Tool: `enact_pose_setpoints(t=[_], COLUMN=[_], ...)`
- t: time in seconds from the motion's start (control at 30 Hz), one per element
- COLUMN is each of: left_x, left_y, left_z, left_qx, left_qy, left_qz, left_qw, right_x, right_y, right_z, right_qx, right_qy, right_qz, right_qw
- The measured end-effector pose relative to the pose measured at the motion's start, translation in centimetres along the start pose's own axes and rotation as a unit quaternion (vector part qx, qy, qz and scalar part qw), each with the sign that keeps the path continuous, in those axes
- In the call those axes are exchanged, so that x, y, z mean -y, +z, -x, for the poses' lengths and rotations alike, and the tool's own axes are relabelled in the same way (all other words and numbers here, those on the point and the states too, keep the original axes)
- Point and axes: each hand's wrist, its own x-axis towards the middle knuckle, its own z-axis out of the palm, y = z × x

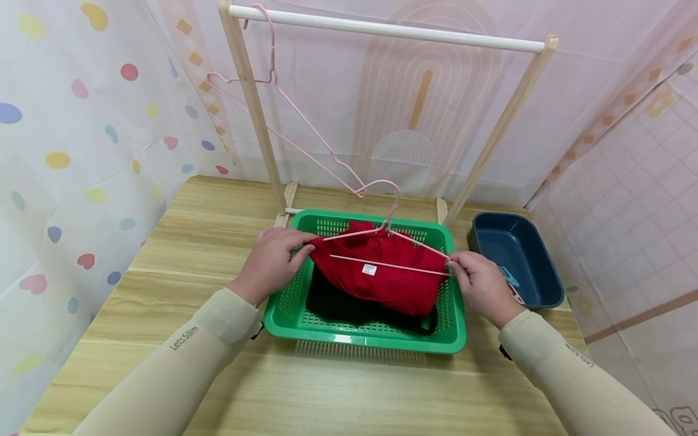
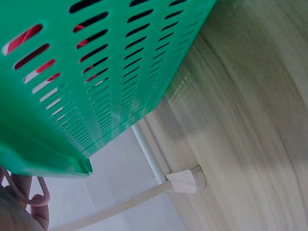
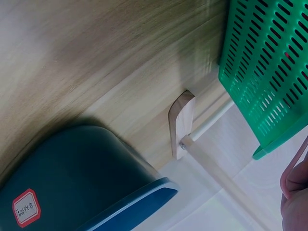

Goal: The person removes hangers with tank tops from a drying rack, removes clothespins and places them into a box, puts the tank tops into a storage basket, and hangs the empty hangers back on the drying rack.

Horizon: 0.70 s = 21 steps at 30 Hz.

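A pink clothes hanger (image 1: 389,264) lies over a red garment (image 1: 382,290) with a small white label. My left hand (image 1: 275,263) pinches the garment's left edge, where the cloth covers the hanger's left end. In the left wrist view a bare pink curve of hanger (image 2: 44,192) shows at those fingers. My right hand (image 1: 482,284) pinches the hanger's right end; the right wrist view catches only part of that hand. Under the red cloth a black garment (image 1: 349,309) lies inside the green basket (image 1: 365,342).
Behind the basket stands a rack with a white rail (image 1: 387,31) and wooden legs. A second pink hanger (image 1: 313,130) hangs at its left. Right of the basket sits a dark blue basin (image 1: 512,242), with blue and pink pieces (image 1: 509,277) partly hidden by my right hand.
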Motion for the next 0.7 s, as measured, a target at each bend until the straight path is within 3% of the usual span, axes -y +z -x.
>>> enact_pose_setpoints(t=[0.7], left_x=[0.09], left_y=[0.04], left_z=[0.01], left_qx=[-0.02], left_qy=[-0.004], left_qz=[0.001], left_qw=[0.9998], right_x=[-0.81], right_y=[-0.43], right_z=[0.53], right_qx=[-0.039], right_qy=[-0.013], right_qz=[0.013], right_qw=[0.999])
